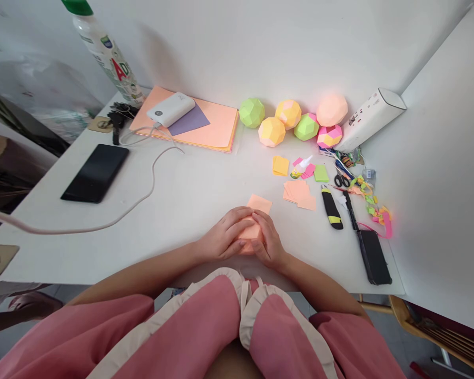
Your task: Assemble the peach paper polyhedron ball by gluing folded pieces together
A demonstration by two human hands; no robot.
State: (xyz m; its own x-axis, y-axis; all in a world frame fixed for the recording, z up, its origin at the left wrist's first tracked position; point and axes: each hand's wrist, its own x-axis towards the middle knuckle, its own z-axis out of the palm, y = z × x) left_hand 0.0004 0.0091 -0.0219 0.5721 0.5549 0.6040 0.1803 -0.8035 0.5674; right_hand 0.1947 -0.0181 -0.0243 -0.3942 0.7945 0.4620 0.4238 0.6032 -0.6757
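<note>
Between my two hands, near the table's front edge, is a peach folded-paper shape with flat faces; the fingers cover much of it. My left hand wraps its left side and top, thumb on the front. From the other side my right hand closes round it, fingertips meeting those of the left. Just behind the hands lies a peach paper square. Farther right are more peach squares, yellow squares, green squares and a small glue bottle on pink squares.
Several finished paper balls line the wall. At right lie a box cutter, scissors, paper scraps and a black case. Leftward are a phone, a power bank on paper sheets, its cable and a spray can.
</note>
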